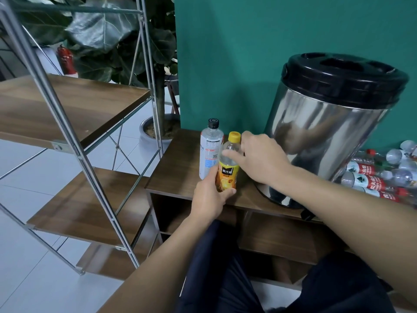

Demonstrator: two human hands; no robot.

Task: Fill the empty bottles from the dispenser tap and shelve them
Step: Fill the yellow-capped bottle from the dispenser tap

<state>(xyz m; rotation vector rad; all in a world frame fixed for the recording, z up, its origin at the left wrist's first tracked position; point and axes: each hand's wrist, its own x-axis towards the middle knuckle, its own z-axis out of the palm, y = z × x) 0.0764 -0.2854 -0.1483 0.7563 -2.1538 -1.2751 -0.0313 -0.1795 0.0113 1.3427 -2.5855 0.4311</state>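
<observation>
My left hand (208, 198) grips a small clear bottle with an orange label and yellow cap (227, 170), upright above the wooden table (178, 172). My right hand (259, 157) reaches to the bottle's neck and cap, its fingers touching just beside the cap. A taller clear bottle with a black cap and white label (209, 150) stands just behind. The steel dispenser with a black lid (327, 123) stands to the right; its tap is hidden behind my right forearm.
A metal-framed rack with wooden shelves (74, 102) stands to the left, a potted plant (155, 129) behind it. Several empty red-labelled bottles (379, 179) lie piled at the table's right end. A teal wall rises behind.
</observation>
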